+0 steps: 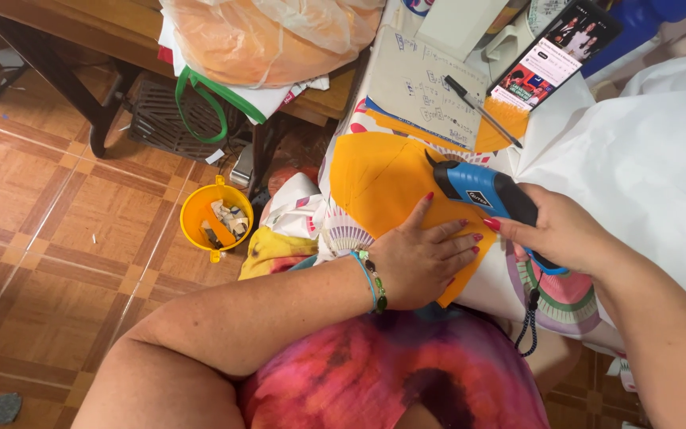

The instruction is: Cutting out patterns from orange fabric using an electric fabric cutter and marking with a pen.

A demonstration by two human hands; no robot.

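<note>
— Left hand (422, 258) lies flat with fingers spread, pressing on the orange fabric piece (391, 187). Why flat like that?

— Judging by the pose, to keep the cloth from sliding. It lies on the table's patterned cover (565, 306), just ahead of the person's lap, and a spread palm pins a wide area.

— What about the white fabric (637, 159) beside it?

— Bunched off to the right, apparently pushed aside so the orange piece stays exposed.

— And the right hand (565, 234)?

— Wrapped tight around the dark handle of a blue electric cutter (482, 191), its nose lying on the orange fabric just beyond the left fingertips. Held low, it seems to follow the faint line marked across the cloth.

— Anything smaller nearby?

— A sheet of paper with handwritten notes (422, 87), a propped phone (553, 56) and a pen (482, 111) lie further back. On the floor sits a yellow bucket (216, 218) holding scraps, near the table edge.
</note>
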